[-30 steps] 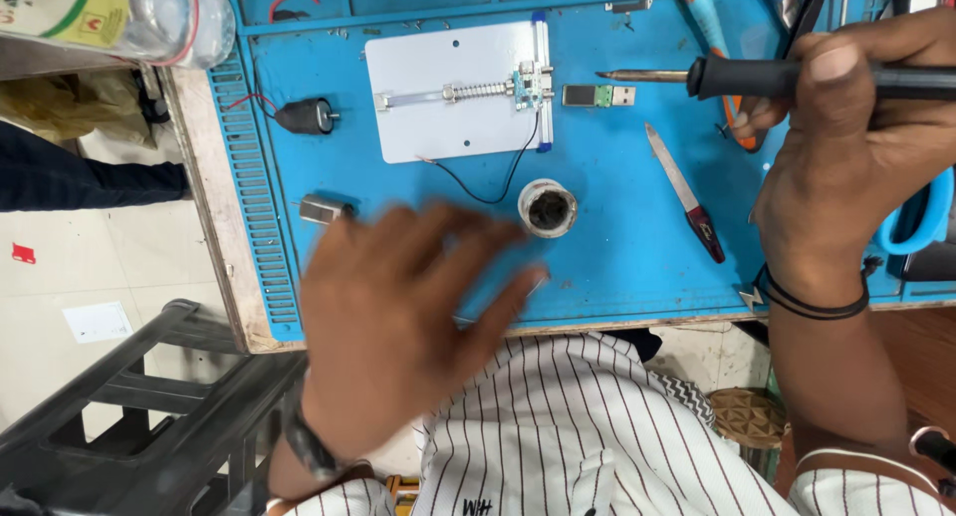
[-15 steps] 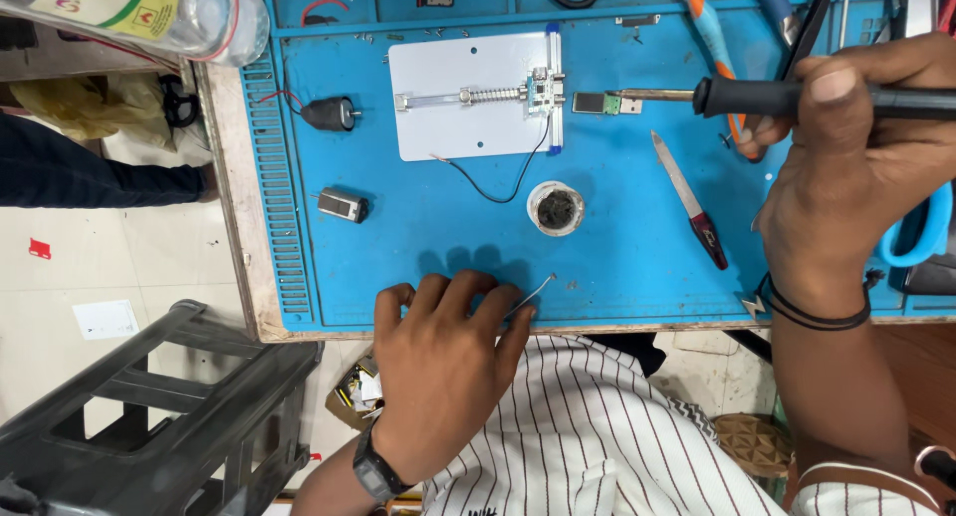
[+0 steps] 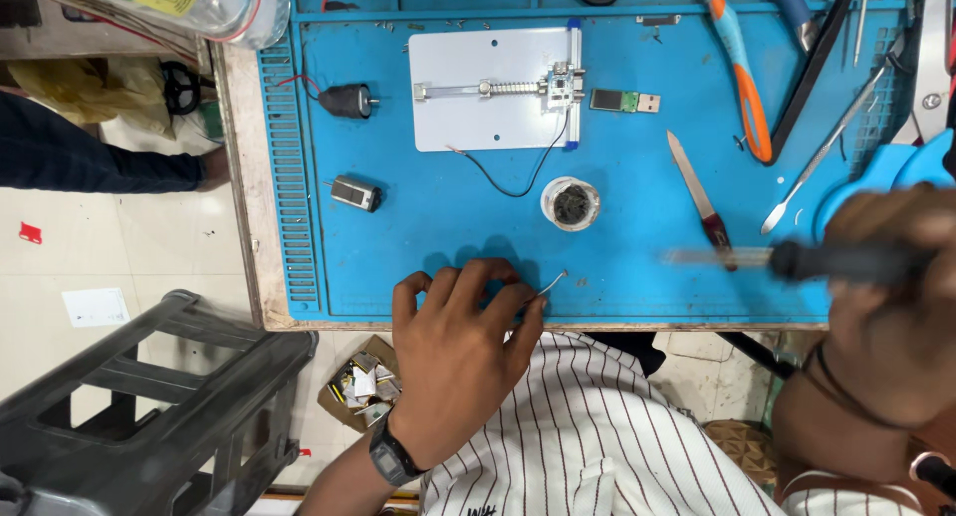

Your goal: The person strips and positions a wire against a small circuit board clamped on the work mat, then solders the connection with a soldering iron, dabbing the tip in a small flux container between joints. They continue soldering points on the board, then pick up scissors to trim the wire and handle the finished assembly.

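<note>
left hand [image 3: 460, 357] pinches a thin wire [image 3: 551, 282] by the solder pot [image 3: 571, 203]; right hand [image 3: 886, 307] grips a soldering iron [image 3: 797, 261].

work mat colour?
Bright blue. The mat shows best in the head view, under the left hand and the soldering iron in the right hand.

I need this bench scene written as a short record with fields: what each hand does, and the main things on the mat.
Surface: blue work mat on a bench
Left hand: rests at the mat's near edge, pinching a thin metal wire
Right hand: holds a dark soldering iron, blurred, tip pointing left
Mat centre: white holder plate clamping a small circuit board
Nearby: round tin, USB board, two small motors
</note>
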Demonstrator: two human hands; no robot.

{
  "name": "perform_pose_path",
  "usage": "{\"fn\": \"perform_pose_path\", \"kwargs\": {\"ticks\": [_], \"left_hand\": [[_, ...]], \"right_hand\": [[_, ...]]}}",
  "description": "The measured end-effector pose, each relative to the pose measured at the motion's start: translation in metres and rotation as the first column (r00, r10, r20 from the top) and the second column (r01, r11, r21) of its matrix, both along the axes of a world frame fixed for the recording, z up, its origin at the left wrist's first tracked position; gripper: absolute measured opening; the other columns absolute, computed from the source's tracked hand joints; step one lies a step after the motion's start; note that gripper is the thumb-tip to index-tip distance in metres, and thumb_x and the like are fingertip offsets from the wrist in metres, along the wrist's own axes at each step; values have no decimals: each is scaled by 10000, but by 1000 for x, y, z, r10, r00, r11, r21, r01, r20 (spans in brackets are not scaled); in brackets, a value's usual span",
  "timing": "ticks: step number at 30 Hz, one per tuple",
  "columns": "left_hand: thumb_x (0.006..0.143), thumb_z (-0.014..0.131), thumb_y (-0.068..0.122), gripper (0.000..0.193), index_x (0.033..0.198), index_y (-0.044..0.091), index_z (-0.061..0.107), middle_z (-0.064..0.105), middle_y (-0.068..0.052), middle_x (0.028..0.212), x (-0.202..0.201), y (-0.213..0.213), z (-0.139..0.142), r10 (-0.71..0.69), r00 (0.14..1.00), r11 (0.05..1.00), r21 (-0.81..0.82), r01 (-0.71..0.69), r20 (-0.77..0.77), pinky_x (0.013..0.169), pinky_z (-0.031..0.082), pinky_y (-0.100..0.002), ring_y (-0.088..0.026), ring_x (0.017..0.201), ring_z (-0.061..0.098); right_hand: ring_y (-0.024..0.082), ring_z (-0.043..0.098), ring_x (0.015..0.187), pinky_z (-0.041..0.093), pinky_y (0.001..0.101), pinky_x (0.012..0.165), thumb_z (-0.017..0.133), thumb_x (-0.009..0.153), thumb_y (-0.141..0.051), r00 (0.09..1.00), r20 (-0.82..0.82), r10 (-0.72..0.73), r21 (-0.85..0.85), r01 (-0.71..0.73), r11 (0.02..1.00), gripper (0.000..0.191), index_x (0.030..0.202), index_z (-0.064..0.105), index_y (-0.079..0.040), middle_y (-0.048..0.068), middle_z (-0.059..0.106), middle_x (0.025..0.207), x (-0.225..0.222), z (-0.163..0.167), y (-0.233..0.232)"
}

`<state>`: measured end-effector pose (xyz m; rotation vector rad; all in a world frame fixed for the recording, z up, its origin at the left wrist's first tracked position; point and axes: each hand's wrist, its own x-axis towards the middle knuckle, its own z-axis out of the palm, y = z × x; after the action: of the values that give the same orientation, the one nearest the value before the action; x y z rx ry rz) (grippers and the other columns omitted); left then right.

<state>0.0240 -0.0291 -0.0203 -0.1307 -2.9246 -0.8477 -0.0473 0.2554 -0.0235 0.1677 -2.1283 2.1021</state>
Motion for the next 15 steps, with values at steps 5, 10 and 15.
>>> {"fn": "perform_pose_path", "kwargs": {"ticks": [5,10,15], "left_hand": [[904,753,246,104,869,152,727,654,11,1020,1,0,-1,-6,1000,1000,20,6,0,887,393,-469,-204,889,600],[924,745,238,101,891,143,729,659,14,1047,4,0,-2,-6,1000,999,47,6,-9,891,391,-462,-204,915,605],[922,747,237,104,892,139,733,666,15,1061,4,1,-1,-4,1000,999,38,5,-17,901,392,-465,-199,918,606]], "right_hand": [[139,593,520,490,264,489,776,978,-148,997,62,-53,79,48,996,229,950,606,3,137,642,724,36,2,-23],[137,632,588,530,249,543,794,1045,-116,981,119,-155,128,140,982,290,906,609,60,190,684,819,51,-29,-38],[141,645,614,541,251,573,783,1059,-109,977,118,-176,142,159,977,273,921,610,51,160,678,806,60,-47,-37]]}}
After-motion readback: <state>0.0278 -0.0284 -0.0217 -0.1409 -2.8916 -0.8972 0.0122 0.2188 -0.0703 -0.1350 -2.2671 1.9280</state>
